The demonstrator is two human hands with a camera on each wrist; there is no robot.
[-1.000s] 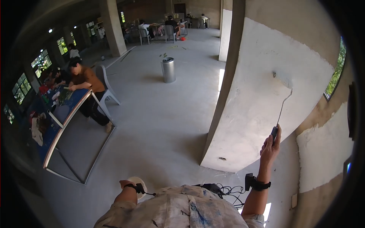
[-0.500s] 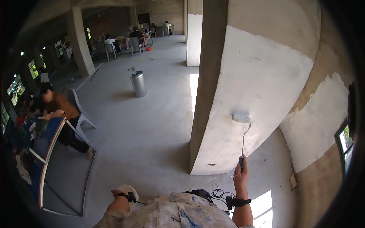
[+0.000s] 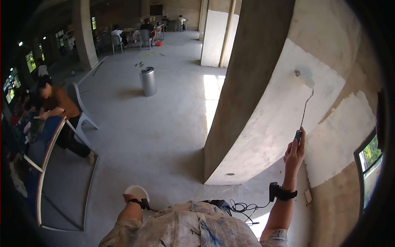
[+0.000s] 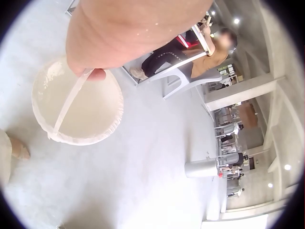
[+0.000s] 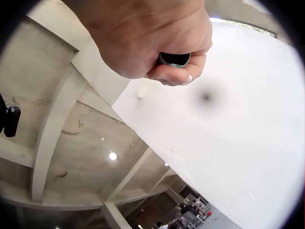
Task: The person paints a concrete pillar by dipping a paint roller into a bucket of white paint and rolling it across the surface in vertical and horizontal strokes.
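My right hand (image 3: 296,144) is raised and grips the dark handle (image 3: 298,135) of a paint roller. Its thin rod runs up to the roller head (image 3: 305,78), which lies against the white-painted face of the concrete column (image 3: 271,115). In the right wrist view the fingers (image 5: 177,71) curl round the handle's butt end (image 5: 174,59). My left hand (image 3: 131,198) hangs low by my side and holds a white paint bucket (image 3: 138,191). In the left wrist view it (image 4: 93,74) grips the thin bail (image 4: 69,102) with the bucket (image 4: 97,107) hanging below.
A metal bin (image 3: 148,81) stands on the concrete floor beyond the column. At the left a person (image 3: 55,105) leans over a blue table (image 3: 43,158) beside a white chair (image 3: 82,109). Cables (image 3: 242,206) lie near my feet. A partly painted wall (image 3: 337,140) is at the right.
Half a second ago the roller was low on the column with my right hand lowered; it has now rolled up high again. The left hand still holds the bucket.
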